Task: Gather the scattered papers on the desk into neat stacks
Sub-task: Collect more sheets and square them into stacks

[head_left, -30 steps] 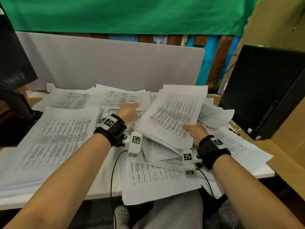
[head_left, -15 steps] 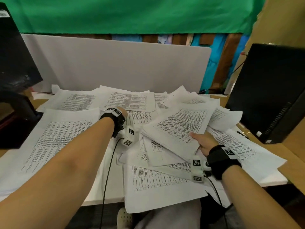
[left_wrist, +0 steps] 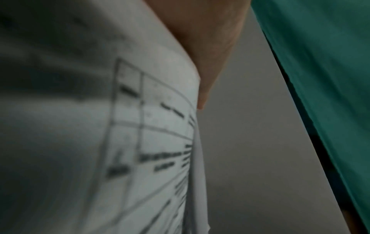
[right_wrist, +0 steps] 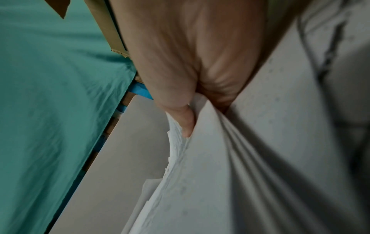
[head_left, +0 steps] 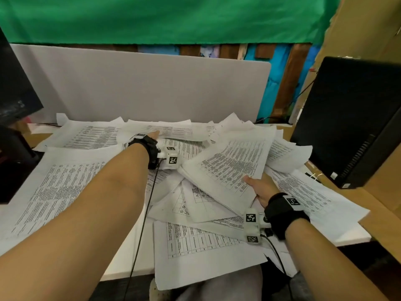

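Printed white papers lie scattered over the white desk (head_left: pixel 121 263). My right hand (head_left: pixel 258 187) grips a thick bundle of sheets (head_left: pixel 230 168) by its near right corner and holds it tilted above the pile. In the right wrist view the thumb (right_wrist: pixel 180 98) presses on top of the bundle (right_wrist: pixel 220 166), with the fingers hidden beneath. My left hand (head_left: pixel 153 135) reaches far back and touches a printed sheet (head_left: pixel 173 130) by the partition. The left wrist view shows one straight finger (left_wrist: pixel 210 63) along that sheet's edge (left_wrist: pixel 156 126); the other fingers are hidden.
A grey partition (head_left: pixel 141 88) closes the back of the desk. A black computer tower (head_left: pixel 351 118) stands at the right, a dark monitor (head_left: pixel 15 88) at the left. A wide pile of sheets (head_left: pixel 58 187) lies left; one sheet (head_left: pixel 201 246) overhangs the front edge.
My left hand has moved forward from the middle papers to the sheet at the back. My right hand has lowered and flattened the bundle and drawn it slightly right.
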The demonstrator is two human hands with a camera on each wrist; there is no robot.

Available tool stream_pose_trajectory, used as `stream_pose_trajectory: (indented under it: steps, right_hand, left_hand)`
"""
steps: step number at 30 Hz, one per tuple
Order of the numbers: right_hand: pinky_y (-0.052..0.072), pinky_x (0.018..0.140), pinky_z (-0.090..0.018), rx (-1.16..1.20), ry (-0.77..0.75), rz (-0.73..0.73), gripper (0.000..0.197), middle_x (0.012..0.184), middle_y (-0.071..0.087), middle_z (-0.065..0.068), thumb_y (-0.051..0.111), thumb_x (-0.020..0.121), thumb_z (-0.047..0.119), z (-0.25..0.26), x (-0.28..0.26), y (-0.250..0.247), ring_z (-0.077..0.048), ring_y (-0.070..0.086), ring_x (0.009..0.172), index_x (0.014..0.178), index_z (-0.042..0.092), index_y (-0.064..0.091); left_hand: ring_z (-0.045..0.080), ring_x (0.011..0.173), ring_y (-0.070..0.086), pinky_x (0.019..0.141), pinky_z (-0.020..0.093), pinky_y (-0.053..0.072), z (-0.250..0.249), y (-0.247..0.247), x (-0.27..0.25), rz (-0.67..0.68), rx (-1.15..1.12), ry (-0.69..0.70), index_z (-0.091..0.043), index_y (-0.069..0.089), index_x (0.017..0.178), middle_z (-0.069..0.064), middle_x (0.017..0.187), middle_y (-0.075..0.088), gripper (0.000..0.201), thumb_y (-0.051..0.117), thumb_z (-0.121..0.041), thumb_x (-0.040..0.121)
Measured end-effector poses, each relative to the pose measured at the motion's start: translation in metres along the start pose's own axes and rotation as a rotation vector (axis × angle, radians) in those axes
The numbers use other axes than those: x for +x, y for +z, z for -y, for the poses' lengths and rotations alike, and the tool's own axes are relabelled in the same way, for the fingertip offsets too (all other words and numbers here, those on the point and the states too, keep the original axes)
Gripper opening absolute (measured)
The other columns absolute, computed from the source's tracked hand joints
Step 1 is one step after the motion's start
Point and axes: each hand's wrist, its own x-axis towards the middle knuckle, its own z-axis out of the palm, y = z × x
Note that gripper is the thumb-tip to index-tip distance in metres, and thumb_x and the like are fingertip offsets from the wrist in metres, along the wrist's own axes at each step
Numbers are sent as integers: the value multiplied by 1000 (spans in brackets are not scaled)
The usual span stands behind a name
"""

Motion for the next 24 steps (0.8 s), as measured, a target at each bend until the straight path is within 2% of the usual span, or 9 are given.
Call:
stream_pose_trajectory:
  steps: [2, 3, 5, 6, 11, 16, 19, 21, 24]
  right_hand:
    - [44, 106, -45, -25, -12, -1, 40, 132, 62, -11, 58, 96, 2, -1, 0, 1, -29, 59, 118, 135, 9, 55]
    - [44, 108, -47, -34, -15, -1, 39, 133, 62, -11, 58, 96, 3, -1, 0, 1, -29, 58, 120, 135, 10, 56]
    - [42, 109, -49, -42, -30, 4, 40, 135, 61, -10, 58, 96, 2, -1, -1, 0, -29, 57, 123, 136, 10, 55]
    - [42, 110, -49, -37, -34, 4, 41, 135, 60, -10, 57, 96, 1, -1, -1, 0, -29, 57, 123, 136, 9, 54]
    - [44, 107, -48, -68, -28, 48, 35, 123, 65, -6, 60, 96, 6, 0, -4, -1, -28, 60, 118, 131, 11, 57]
    - [45, 108, -45, -270, 50, 236, 47, 127, 66, -6, 71, 90, 16, 9, -7, 2, -23, 63, 117, 134, 8, 55]
    - [48, 104, -46, -315, 51, 315, 53, 127, 66, -3, 72, 88, 28, 26, -20, 1, -20, 64, 114, 134, 13, 53]
    - [50, 95, -36, -323, -40, 222, 48, 124, 60, 6, 64, 93, 42, 49, -39, 1, -13, 60, 111, 131, 19, 46]
    - [41, 107, -41, -114, -176, 191, 70, 137, 47, 17, 54, 89, 65, 82, -59, -2, -11, 49, 128, 147, 31, 36]
  left_hand:
    - [2, 76, 46, 57, 17, 36, -5, 6, 0, -30, 260, 48, -3, 29, 147, 14, 151, 33, 46, 33, -18, 104]
    - [5, 89, 53, 61, 17, 40, -6, 6, 8, -69, 453, 87, 0, 31, 145, 18, 151, 33, 46, 36, -15, 102]
    - [24, 127, 48, 93, 29, 46, -6, -1, 28, -130, 749, 193, -1, 38, 142, 17, 149, 38, 46, 41, -18, 100]
    - [31, 131, 44, 104, 37, 40, -9, 0, 35, -144, 874, 244, -1, 41, 140, 17, 146, 42, 44, 40, -19, 100]
    - [37, 114, 58, 97, 40, 44, -62, 17, -4, -397, 567, 516, 11, 61, 113, 26, 119, 62, 31, 53, -14, 96]
    - [17, 72, 53, 67, 28, 44, -113, 9, -80, -285, 329, 835, -7, 59, 71, 10, 76, 55, 29, 55, -21, 96]
    - [13, 63, 49, 62, 23, 45, -124, -6, -104, -223, 162, 920, -10, 51, 76, 7, 74, 49, 25, 57, -27, 94]
    - [10, 68, 52, 61, 23, 48, -118, -8, -117, -187, 37, 883, -9, 52, 86, 3, 80, 52, 23, 61, -30, 90]
    - [-2, 49, 44, 54, 18, 39, -89, 3, -124, -123, -80, 814, -14, 49, 78, -9, 63, 46, 20, 58, -21, 94]
